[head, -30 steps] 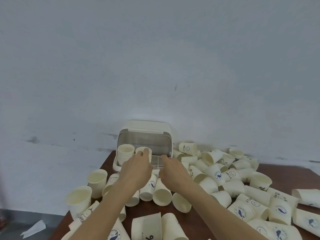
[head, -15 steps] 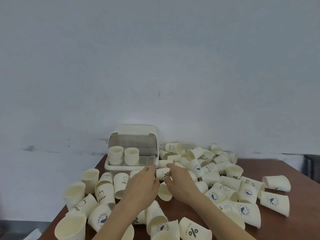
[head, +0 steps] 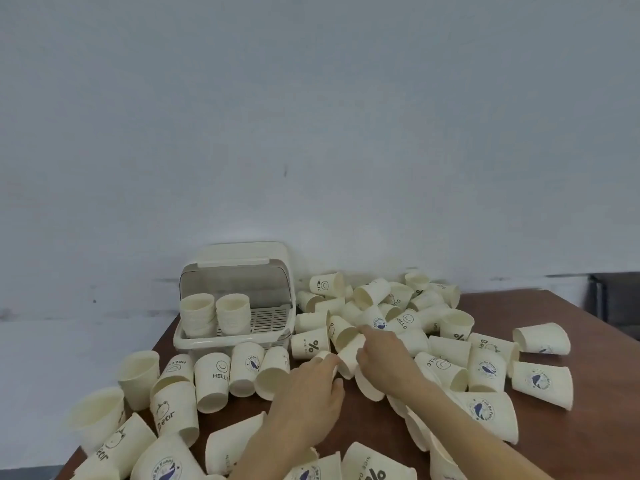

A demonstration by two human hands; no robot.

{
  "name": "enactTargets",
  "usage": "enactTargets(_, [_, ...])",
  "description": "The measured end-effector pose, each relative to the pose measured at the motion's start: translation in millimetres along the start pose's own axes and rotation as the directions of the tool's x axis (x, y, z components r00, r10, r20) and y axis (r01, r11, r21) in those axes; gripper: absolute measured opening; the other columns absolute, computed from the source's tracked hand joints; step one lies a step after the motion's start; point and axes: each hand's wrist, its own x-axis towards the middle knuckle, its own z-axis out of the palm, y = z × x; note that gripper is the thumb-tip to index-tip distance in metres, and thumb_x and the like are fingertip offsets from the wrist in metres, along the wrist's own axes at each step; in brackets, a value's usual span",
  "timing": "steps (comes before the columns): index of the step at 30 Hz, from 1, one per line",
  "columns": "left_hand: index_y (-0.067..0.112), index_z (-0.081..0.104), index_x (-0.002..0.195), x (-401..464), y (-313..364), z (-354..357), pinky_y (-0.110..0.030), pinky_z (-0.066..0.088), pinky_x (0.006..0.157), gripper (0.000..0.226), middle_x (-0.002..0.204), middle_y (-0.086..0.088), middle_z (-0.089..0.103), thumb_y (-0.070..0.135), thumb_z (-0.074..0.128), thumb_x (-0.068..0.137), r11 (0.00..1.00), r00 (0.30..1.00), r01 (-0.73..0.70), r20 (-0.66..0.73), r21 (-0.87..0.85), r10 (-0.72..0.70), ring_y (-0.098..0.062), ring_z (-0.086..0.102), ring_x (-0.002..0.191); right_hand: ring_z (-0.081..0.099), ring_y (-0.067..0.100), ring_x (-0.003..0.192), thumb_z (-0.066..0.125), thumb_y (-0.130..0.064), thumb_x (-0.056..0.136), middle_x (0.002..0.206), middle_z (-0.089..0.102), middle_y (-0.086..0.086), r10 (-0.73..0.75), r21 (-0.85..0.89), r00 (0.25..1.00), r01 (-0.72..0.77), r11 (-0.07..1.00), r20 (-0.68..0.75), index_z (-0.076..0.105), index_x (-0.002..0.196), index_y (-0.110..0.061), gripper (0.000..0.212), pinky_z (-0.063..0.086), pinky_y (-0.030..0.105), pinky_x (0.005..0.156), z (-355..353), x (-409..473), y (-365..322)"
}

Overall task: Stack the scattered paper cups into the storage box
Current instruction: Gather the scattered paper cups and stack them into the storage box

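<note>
- Cups crowd the near edge of the table, lying on their sides, well in front of the box; some carry a whale print, one a "%" mark.
- Your left hand sits in front of the box and to its right, knuckles up, fingers curled; its fingertips meet a small cup lying on its side. Whether they pinch it or only touch it, you cannot tell from this angle.
- Your right hand is just right of the left one, fingers curled round the same small cup from the other side, forefinger stretched toward the pile.
- Left of your hands, a row of cups stands upside down against the box's front wall, one marked "HELLO", one "Bear".
- Right of the box the pile of loose cups spreads across the table, most tipped over, some touching the box's right side.
- The box stands at the table's far left corner, lid raised, with two stacks of nested cups upright in its left half; the slatted floor on its right half is bare.
- Behind the box is a pale wall.
</note>
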Motion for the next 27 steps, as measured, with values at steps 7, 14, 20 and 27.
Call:
enactTargets(7, [0.031, 0.038, 0.140, 37.1, -19.7, 16.6, -0.033, 0.040, 0.077, 0.040, 0.119, 0.009, 0.057, 0.034, 0.033, 0.100, 0.999, 0.999, 0.025, 0.047, 0.021, -0.026, -0.015, 0.053, 0.112, 0.058, 0.029, 0.096, 0.040, -0.007, 0.087, 0.106, 0.061, 0.012, 0.085, -0.278, 0.996, -0.070, 0.958, 0.042, 0.046, 0.132, -0.015, 0.046, 0.047, 0.035, 0.077, 0.2, 73.9, 37.4])
enactTargets(14, [0.025, 0.048, 0.126, 78.3, -38.4, 29.8, -0.036, 0.047, 0.083, 0.031, 0.099, 0.005, 0.059, 0.031, 0.034, 0.099, 0.999, 0.997, -0.005, 0.083, 0.054, 0.001, -0.017, 0.055, 0.097, 0.058, 0.028, 0.095, 0.040, -0.010, 0.088, 0.102, 0.059, 0.008, 0.049, -0.438, 0.984, 0.032, 0.899, 0.171, 0.045, 0.128, -0.018, 0.042, 0.043, 0.036, 0.071, 12.6, 117.1, 54.9])
enactTargets(20, [0.019, 0.051, 0.122, 118.1, -48.2, 36.9, -0.039, 0.050, 0.079, 0.030, 0.099, 0.002, 0.062, 0.027, 0.037, 0.097, 0.991, 0.993, -0.026, 0.116, 0.133, 0.010, -0.020, 0.059, 0.094, 0.058, 0.029, 0.097, 0.040, -0.005, 0.088, 0.103, 0.057, 0.008, 0.022, -0.465, 0.986, 0.059, 0.884, 0.167, 0.049, 0.118, -0.013, 0.032, 0.049, 0.041, 0.081, 18.7, 124.7, 60.2])
enactTargets(27, [0.014, 0.053, 0.122, 189.5, -55.4, 47.5, -0.040, 0.048, 0.080, 0.031, 0.114, -0.006, 0.059, 0.021, 0.040, 0.095, 0.973, 0.992, -0.007, 0.125, 0.230, -0.023, -0.026, 0.056, 0.101, 0.046, 0.025, 0.073, 0.042, -0.003, 0.085, 0.065, 0.030, -0.001, -0.063, -0.465, 0.989, 0.120, 0.877, 0.137, 0.052, 0.091, -0.013, 0.015, 0.045, 0.035, 0.063, 5.7, 126.5, 55.1])
